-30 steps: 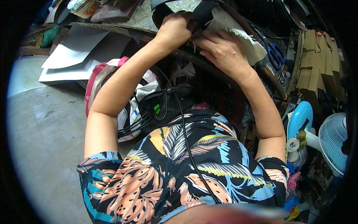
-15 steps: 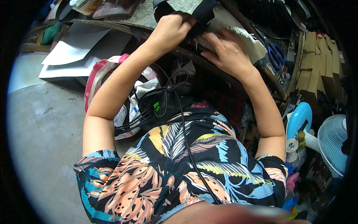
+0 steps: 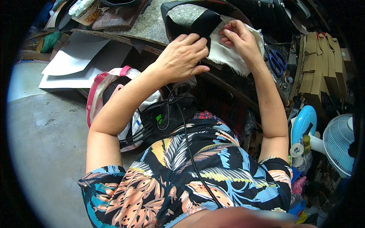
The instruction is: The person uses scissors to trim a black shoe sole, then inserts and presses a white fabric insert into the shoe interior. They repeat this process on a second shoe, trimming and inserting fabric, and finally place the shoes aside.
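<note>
A black band-like piece (image 3: pixel 205 23) curves in a loop on the stone-topped bench (image 3: pixel 154 21). Against its right part lies a white cloth (image 3: pixel 237 55) with frayed edges, hanging over the bench's near edge. My left hand (image 3: pixel 180 57) rests its fingertips on the near side of the black piece; its fingers are stretched and the thumb stands apart. Over the upper part of the white cloth, my right hand (image 3: pixel 241 38) is closed with thumb and fingertips together. What is between those fingertips, if anything, cannot be made out.
Blue-handled scissors (image 3: pixel 277 60) lie right of the cloth, near flattened cardboard (image 3: pixel 315 64). White sheets (image 3: pixel 72 57) jut out at the left. A pink-edged bag (image 3: pixel 97 87) and cables (image 3: pixel 178 91) are below my left arm. A fan (image 3: pixel 338 144) stands at right.
My right hand has lifted off the cloth's near part and moved farther away. My left hand has shifted nearer, its thumb now apart. The white cloth lies more spread out and the black loop shows more.
</note>
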Demonstrator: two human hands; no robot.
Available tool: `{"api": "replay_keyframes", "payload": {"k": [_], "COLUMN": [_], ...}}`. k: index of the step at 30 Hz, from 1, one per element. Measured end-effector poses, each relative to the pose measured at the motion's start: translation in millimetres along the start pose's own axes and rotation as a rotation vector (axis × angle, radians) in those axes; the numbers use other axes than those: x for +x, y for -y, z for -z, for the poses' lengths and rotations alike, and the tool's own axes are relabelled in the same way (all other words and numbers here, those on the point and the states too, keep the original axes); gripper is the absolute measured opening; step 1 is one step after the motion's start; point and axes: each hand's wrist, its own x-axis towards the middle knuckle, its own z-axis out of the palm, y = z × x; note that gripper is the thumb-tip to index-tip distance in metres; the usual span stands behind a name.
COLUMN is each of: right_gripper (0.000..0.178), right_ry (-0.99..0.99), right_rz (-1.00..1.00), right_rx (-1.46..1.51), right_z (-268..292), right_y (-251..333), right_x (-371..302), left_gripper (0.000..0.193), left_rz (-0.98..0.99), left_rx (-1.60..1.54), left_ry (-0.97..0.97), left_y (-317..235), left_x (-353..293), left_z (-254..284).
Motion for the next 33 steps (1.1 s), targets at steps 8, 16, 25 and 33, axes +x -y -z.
{"api": "replay_keyframes", "payload": {"k": [8,16,25,33], "right_gripper": [0.018,0.024,0.052,0.025], "right_ry": [0.009,0.051,-0.456,-0.112], "right_rz": [-0.030,0.143,0.790,-0.014], "right_rx": [0.069,0.005,-1.140,-0.126], "right_z": [4.9,17.4,34.8,37.5], "right_y": [-8.8,22.6,37.2,-2.7], "right_x": [-3.3,-22.3,-12.9,11.0], "left_gripper": [0.069,0.083,0.078,0.058], "left_rz": [0.041,0.089,0.020,0.107], "left_rx": [-0.079,-0.030,-0.045,-0.253], "left_ry": [-0.064,0.043,0.080,0.115], "left_y": [-1.5,-12.9,0.0,13.2], "left_x": [-2.4,-7.8,-2.3,0.8], "left_z": [-8.7,-7.1,-3.7,30.2]}}
